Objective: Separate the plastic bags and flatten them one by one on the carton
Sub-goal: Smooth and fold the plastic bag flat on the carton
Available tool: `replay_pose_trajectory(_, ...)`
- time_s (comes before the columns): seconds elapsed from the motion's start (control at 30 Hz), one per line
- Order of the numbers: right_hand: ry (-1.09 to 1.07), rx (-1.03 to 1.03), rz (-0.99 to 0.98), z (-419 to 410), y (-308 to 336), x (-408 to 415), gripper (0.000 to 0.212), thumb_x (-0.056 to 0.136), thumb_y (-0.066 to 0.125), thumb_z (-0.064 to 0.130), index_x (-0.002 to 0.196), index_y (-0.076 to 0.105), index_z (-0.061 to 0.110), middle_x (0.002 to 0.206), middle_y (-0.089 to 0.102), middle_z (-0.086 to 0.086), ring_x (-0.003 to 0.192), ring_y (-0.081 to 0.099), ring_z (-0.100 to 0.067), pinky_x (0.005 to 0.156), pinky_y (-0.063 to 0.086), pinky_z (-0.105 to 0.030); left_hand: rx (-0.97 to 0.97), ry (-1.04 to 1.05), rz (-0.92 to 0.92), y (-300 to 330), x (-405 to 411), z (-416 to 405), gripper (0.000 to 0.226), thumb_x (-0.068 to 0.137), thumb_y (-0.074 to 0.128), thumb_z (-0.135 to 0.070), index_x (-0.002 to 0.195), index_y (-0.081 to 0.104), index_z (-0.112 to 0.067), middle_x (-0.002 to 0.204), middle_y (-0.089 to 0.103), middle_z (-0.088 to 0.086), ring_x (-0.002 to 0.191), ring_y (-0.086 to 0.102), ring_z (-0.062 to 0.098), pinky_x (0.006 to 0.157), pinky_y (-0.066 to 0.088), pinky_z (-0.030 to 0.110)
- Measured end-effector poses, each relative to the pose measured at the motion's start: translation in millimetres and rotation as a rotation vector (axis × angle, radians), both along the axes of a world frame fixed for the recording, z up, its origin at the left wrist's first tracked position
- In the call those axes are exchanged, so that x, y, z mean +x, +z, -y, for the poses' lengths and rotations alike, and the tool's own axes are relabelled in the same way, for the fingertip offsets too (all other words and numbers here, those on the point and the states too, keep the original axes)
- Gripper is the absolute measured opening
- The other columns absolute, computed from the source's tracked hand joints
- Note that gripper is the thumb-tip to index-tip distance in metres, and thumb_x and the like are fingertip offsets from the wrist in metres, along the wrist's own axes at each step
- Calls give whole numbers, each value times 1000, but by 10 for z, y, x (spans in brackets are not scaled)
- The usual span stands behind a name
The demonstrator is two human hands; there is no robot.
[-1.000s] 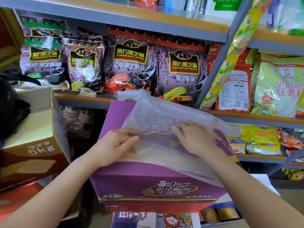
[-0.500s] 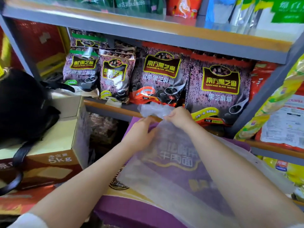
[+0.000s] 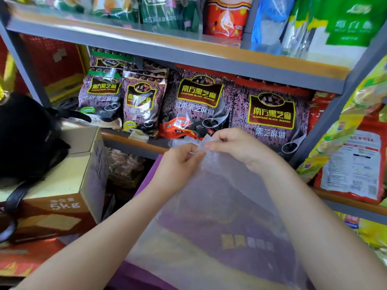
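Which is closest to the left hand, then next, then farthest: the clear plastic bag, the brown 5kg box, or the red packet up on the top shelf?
1. The plastic bag: pinched at its top edge by the left hand, so it is touching.
2. The 5kg box: off to the left, across a gap.
3. The red packet: high on the top shelf, behind.

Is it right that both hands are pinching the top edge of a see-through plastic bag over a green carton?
Not quite. The carton is purple, not green, as the head view shows. The rest holds: the left hand and right hand pinch the top edge of the see-through plastic bag.
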State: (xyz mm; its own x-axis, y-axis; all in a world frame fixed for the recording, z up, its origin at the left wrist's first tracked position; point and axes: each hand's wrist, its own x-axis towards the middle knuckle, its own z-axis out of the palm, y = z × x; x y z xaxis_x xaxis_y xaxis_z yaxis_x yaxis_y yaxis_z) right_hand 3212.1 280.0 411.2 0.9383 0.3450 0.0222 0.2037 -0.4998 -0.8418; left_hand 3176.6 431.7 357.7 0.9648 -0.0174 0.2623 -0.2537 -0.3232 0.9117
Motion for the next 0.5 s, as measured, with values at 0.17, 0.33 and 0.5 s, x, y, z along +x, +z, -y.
replay_pose_trajectory(0.17, 23, 116, 11, -41, -168, 21, 14, 89, 59, 17, 75, 60, 17, 91, 58, -2, 75, 48, -3, 68, 38, -12, -81, 65, -36, -40, -31, -131, 24, 88, 56, -26, 78, 61, -5, 61, 54, 6, 52, 41, 14, 52, 35, 24)
replay_pose_trajectory(0.33, 169, -218, -122, 224, -427, 109, 24, 85, 66, 23, 71, 55, 8, 67, 43, 4, 62, 39, -3, 59, 30, -22, -46, 261, -117, -271, 35, -328, 22, 90, 52, -22, 72, 59, -10, 55, 49, -4, 52, 39, 14, 52, 33, 28)
replay_pose_trajectory(0.5, 31, -444, -81, 599, -512, 82, 27, 80, 71, 19, 61, 53, 12, 57, 41, 5, 54, 37, -6, 50, 27, -21, 130, 412, -178, -415, 62, -463, 27, 92, 49, -20, 66, 55, -13, 54, 49, -3, 63, 47, 23, 54, 30, 31)
